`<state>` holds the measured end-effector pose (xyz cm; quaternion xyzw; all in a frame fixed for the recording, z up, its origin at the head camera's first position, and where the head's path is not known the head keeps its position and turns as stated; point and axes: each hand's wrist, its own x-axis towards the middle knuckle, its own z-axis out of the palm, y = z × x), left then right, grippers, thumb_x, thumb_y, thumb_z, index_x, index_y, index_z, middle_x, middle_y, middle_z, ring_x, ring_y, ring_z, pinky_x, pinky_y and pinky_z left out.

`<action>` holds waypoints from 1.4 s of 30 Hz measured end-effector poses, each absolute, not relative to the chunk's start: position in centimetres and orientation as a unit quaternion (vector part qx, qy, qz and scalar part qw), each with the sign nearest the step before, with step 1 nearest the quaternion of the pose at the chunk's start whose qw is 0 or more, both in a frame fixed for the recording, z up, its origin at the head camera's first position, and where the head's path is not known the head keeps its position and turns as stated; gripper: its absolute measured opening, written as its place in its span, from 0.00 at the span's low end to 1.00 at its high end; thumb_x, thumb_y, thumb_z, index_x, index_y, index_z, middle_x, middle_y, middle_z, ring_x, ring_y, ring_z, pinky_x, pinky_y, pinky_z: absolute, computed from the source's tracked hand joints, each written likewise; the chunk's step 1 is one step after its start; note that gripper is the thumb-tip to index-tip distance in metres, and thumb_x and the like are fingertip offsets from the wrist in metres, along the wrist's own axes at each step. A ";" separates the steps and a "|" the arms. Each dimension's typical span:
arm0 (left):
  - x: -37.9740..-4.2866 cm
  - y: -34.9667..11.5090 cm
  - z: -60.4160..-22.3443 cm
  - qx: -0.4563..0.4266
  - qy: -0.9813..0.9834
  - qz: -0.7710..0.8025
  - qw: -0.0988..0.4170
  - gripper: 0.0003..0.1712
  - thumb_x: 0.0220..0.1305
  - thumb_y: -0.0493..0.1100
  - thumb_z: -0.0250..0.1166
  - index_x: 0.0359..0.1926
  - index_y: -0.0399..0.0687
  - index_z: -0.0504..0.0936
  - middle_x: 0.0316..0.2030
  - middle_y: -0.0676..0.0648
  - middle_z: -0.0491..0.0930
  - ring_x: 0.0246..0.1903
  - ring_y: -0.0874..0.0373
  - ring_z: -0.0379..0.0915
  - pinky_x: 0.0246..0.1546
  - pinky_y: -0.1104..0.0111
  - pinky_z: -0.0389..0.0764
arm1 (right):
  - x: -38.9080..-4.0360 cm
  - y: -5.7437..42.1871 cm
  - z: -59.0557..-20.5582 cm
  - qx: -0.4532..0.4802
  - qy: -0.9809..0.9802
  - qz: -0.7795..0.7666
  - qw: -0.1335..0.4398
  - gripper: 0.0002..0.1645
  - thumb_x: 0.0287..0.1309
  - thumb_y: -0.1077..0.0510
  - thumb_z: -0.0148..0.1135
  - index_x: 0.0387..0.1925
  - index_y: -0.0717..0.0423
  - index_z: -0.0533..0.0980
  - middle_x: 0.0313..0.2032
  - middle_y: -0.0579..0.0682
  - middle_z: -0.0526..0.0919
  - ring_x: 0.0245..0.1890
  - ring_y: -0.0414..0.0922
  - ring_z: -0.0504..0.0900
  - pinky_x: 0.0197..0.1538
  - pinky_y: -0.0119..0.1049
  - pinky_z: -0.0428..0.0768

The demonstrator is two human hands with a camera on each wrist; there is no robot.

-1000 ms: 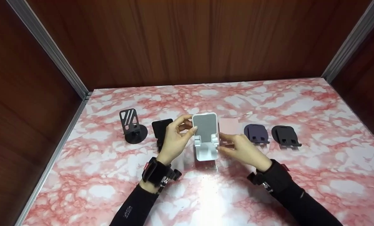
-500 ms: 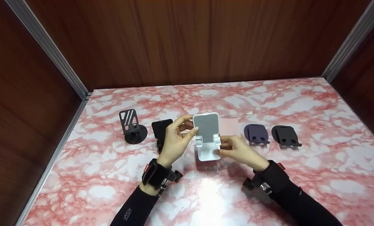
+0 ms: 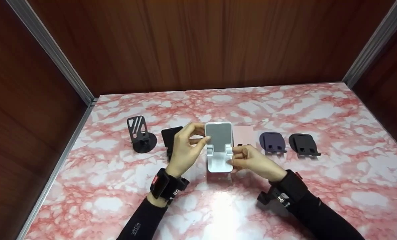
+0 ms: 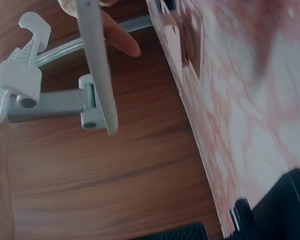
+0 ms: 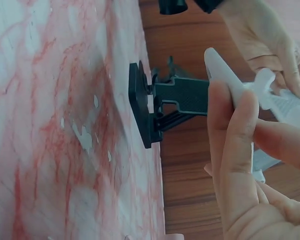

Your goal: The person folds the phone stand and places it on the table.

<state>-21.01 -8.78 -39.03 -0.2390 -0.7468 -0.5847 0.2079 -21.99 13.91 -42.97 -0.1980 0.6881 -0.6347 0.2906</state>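
Observation:
Both hands hold a white phone stand (image 3: 219, 136) with a grey pad and two hooked lips, raised over the marbled table. My left hand (image 3: 187, 146) pinches the left edge of its upper plate, thumb on the front. The right hand (image 3: 256, 162) grips the base plate at its right side, with fingers behind it. In the left wrist view the stand's base (image 4: 97, 65) appears edge-on, joined by a hinged arm (image 4: 50, 105) to the tilted upper plate. From the right wrist, right-hand fingers (image 5: 240, 140) wrap the base's edge.
To the left stand a slotted dark stand (image 3: 142, 133) on a round base and a black stand (image 3: 169, 136), partly hidden by the left hand. Rightward are a pink stand (image 3: 243, 134), a purple one (image 3: 272, 141) and a black one (image 3: 303, 144). Wood-grain panels (image 3: 218, 43) enclose the table.
My right hand has gone from the stand's right edge to a firmer grip on its base. The white stand has shifted slightly right, then a little down; the left hand keeps its pinch.

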 end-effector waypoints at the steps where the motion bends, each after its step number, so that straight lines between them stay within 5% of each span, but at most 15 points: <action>1: -21.0 -8.8 -39.1 -0.247 -0.748 -0.577 0.216 0.13 0.55 0.36 0.66 0.42 0.40 0.78 0.36 0.45 0.79 0.35 0.58 0.80 0.34 0.72 0.84 | -22.0 14.0 -42.9 -0.200 0.687 -0.636 0.291 0.28 0.58 0.60 0.60 0.58 0.67 0.67 0.39 0.54 0.84 0.34 0.43 0.83 0.45 0.49 0.82; 11: -20.9 -8.5 -39.5 -0.283 -0.755 -0.520 0.280 0.08 0.57 0.36 0.64 0.39 0.39 0.77 0.35 0.46 0.77 0.37 0.59 0.78 0.37 0.75 0.82 | -21.9 13.9 -42.5 -0.209 0.679 -0.640 0.292 0.30 0.59 0.60 0.58 0.61 0.65 0.64 0.40 0.54 0.84 0.35 0.45 0.83 0.47 0.51 0.80; 18: -21.2 -8.6 -39.9 -0.318 -0.747 -0.459 0.360 0.05 0.55 0.30 0.64 0.33 0.37 0.76 0.32 0.45 0.76 0.38 0.58 0.78 0.42 0.76 0.81 | -21.4 13.6 -42.5 -0.185 0.684 -0.638 0.302 0.42 0.58 0.60 0.59 0.66 0.72 0.51 0.37 0.50 0.83 0.31 0.44 0.84 0.50 0.48 0.80; 22: -21.3 -8.7 -40.1 -0.324 -0.747 -0.422 0.399 0.06 0.53 0.29 0.65 0.31 0.36 0.76 0.31 0.45 0.77 0.36 0.57 0.79 0.43 0.79 0.79 | -21.4 13.5 -42.5 -0.195 0.671 -0.645 0.309 0.37 0.58 0.60 0.59 0.64 0.69 0.57 0.42 0.53 0.84 0.33 0.45 0.84 0.49 0.49 0.80; 30: -21.7 -8.7 -40.3 -0.337 -0.741 -0.409 0.413 0.07 0.51 0.27 0.66 0.30 0.36 0.76 0.29 0.45 0.77 0.34 0.57 0.79 0.42 0.80 0.79 | -21.5 13.6 -42.5 -0.188 0.647 -0.666 0.322 0.40 0.59 0.62 0.57 0.66 0.71 0.51 0.38 0.49 0.83 0.30 0.43 0.84 0.49 0.43 0.81; 36: -22.0 -8.8 -40.5 -0.361 -0.740 -0.380 0.421 0.10 0.48 0.26 0.67 0.30 0.38 0.76 0.28 0.46 0.76 0.33 0.58 0.78 0.41 0.80 0.79 | -21.7 13.9 -42.0 -0.168 0.570 -0.721 0.357 0.21 0.68 0.57 0.44 0.57 0.64 0.65 0.42 0.50 0.82 0.38 0.44 0.83 0.52 0.43 0.79; 42: -22.0 -8.7 -40.7 -0.373 -0.752 -0.363 0.404 0.11 0.47 0.25 0.67 0.28 0.40 0.75 0.29 0.47 0.77 0.33 0.59 0.79 0.40 0.79 0.79 | -22.0 14.2 -41.5 -0.153 0.542 -0.731 0.386 0.39 0.69 0.38 0.24 0.62 0.66 0.58 0.46 0.53 0.80 0.45 0.46 0.81 0.55 0.44 0.78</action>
